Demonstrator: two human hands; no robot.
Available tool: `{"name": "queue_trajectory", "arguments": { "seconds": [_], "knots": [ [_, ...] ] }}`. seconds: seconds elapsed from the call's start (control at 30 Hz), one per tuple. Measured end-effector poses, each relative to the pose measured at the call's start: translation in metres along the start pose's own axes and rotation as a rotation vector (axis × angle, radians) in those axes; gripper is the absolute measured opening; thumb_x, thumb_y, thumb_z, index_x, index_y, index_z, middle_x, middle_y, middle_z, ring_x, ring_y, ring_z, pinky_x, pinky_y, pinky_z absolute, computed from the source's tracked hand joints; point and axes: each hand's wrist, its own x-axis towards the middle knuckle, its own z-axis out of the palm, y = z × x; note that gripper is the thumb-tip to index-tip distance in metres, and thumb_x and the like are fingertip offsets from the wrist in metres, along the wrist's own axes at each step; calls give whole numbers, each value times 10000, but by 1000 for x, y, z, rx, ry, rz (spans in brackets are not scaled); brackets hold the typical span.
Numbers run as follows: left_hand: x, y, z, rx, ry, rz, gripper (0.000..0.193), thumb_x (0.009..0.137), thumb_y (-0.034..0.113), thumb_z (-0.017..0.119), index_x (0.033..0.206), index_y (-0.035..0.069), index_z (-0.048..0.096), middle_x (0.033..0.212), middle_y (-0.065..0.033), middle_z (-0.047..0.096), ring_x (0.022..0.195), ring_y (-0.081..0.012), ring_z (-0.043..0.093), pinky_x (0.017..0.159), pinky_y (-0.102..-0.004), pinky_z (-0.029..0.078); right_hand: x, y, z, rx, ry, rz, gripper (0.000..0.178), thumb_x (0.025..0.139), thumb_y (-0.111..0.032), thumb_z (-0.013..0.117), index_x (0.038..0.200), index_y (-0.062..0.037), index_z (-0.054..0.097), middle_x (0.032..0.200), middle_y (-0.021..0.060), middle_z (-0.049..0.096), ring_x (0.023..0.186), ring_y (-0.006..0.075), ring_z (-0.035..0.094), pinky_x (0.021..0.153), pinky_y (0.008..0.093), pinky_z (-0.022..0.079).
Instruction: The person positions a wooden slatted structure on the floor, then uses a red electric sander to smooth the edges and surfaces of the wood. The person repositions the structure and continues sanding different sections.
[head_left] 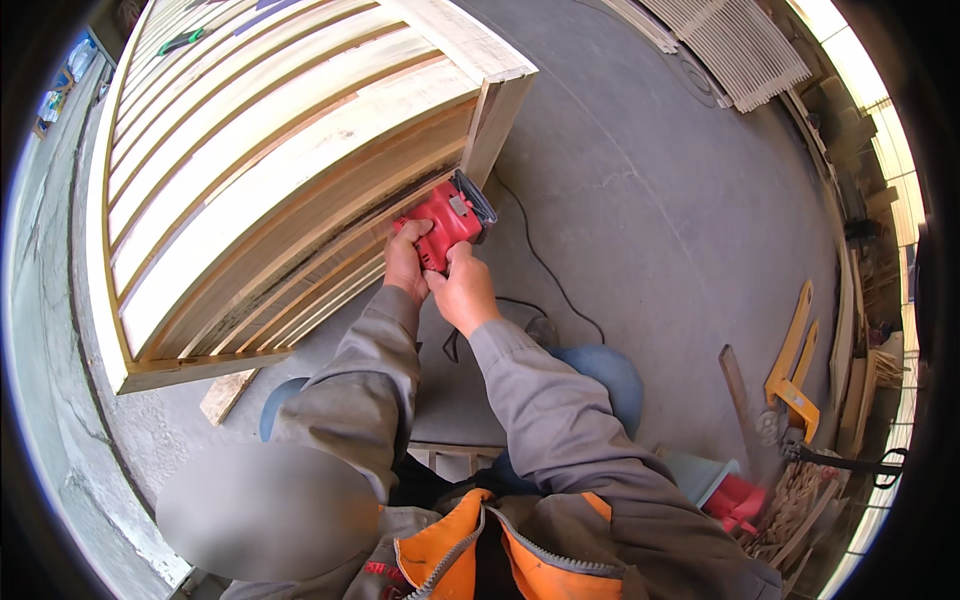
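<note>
Both of my hands are closed around a red electric sander [447, 222], held against the side of a large wooden slatted frame [488, 115]. My left hand [407, 258] wraps its near-left side, thumb on the red body. On the side towards me, my right hand [464, 290] grips it, with its fingers partly hidden. The sander is tilted, and its dark pad edge shows at the upper right, close to the frame's corner post. How much of the pad touches the wood is hidden. Parallel slats make up the frame, with gaps between them.
A black cord [545, 262] loops over the grey floor right of the sander. A wood offcut [228, 395] lies under the frame's near corner. To the right are a yellow angled tool [795, 365], a light-blue bin [700, 478], wood scraps and a stack of thin slats [735, 50].
</note>
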Motion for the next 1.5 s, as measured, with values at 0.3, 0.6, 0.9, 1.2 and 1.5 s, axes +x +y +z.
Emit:
{"name": "queue_trajectory", "arguments": {
  "seconds": [0.3, 0.6, 0.9, 1.2, 1.5],
  "knots": [
    [-3, 6, 5, 75, -84, 39, 444, 894, 162, 643, 1292, -7, 546, 1137, -188, 705, 979, -313, 733, 901, -438, 613, -3, -8, -4, -2, 44, -6, 375, 839, -97, 817, 1072, 28, 550, 878, 226, 738, 814, 384, 743, 739, 438, 584],
    [-40, 35, 53, 84, -135, 66, 351, 908, 169, 639, 1200, -22, 599, 1072, -170, 728, 908, -288, 747, 832, -408, 629, -4, -32, -30, 85, 93, -67, 352, 862, -86, 828, 1079, 22, 573, 898, 191, 758, 808, 291, 767, 739, 395, 603],
    [-53, 44, 71, 34, -144, 80, 390, 924, 182, 639, 1244, -33, 576, 1125, -178, 713, 966, -294, 740, 867, -415, 624, -5, -49, -45, 103, 125, -121, 335, 865, -80, 829, 1060, 18, 575, 889, 181, 759, 793, 267, 769, 725, 379, 605],
    [-66, 61, 87, 2, -210, 76, 398, 925, 193, 645, 1245, -34, 573, 1119, -176, 712, 962, -290, 738, 856, -413, 625, -4, -67, -56, 152, 157, -185, 338, 871, -88, 837, 1050, 21, 572, 893, 180, 760, 804, 259, 775, 723, 370, 613],
    [-80, 78, 113, 14, -204, 108, 382, 911, 169, 696, 1186, -77, 597, 1057, -186, 721, 886, -262, 748, 802, -383, 633, -2, -86, -71, 257, 212, -260, 358, 838, -104, 850, 1043, -7, 573, 855, 193, 709, 774, 358, 726, 696, 435, 576]
  ]
}}
